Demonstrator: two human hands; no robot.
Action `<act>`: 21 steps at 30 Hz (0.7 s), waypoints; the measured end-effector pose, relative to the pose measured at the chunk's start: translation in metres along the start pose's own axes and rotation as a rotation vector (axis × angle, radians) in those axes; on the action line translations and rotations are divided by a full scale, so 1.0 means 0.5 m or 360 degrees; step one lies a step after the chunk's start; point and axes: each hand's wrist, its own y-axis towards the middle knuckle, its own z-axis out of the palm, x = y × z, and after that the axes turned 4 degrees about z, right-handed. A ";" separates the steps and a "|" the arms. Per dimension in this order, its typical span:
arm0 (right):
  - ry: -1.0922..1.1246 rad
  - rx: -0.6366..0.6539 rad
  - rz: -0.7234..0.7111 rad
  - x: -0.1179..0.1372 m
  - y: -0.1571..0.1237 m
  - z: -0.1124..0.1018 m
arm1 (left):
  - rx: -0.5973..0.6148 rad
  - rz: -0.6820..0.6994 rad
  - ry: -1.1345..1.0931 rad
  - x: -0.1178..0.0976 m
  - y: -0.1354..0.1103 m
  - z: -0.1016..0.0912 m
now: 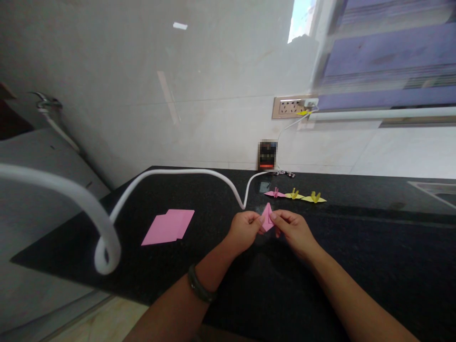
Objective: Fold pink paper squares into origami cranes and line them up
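Note:
A small folded pink paper (267,216) stands point-up just above the black countertop (356,256). My left hand (244,230) pinches its left side and my right hand (292,230) pinches its right side, both with fingers curled. A dark band sits on my left wrist. A little beyond the hands, one pink paper crane (274,193) and two yellow paper cranes (294,194) (314,197) stand in a row. Flat pink paper sheets (168,226) lie to the left of my hands.
A white cable (185,174) loops over the counter from the near left to a wall socket (294,107). A small dark object (267,155) stands against the tiled wall. A sink edge (434,190) shows at far right, a tap (48,104) at far left.

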 end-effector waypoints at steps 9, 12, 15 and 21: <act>-0.0163 -0.0058 -0.0043 0.005 -0.001 -0.003 | 0.0036 -0.0006 -0.0002 0.001 -0.001 0.003; -0.0208 -0.0046 -0.0077 0.005 -0.002 -0.002 | 0.0046 0.0000 0.0011 -0.002 0.001 0.003; -0.0195 -0.0038 -0.0092 0.004 -0.002 0.000 | 0.0066 0.0007 0.0028 -0.002 0.001 0.001; 0.0077 0.0054 -0.0016 0.005 -0.003 0.004 | 0.0177 0.0042 0.0062 0.010 -0.005 0.000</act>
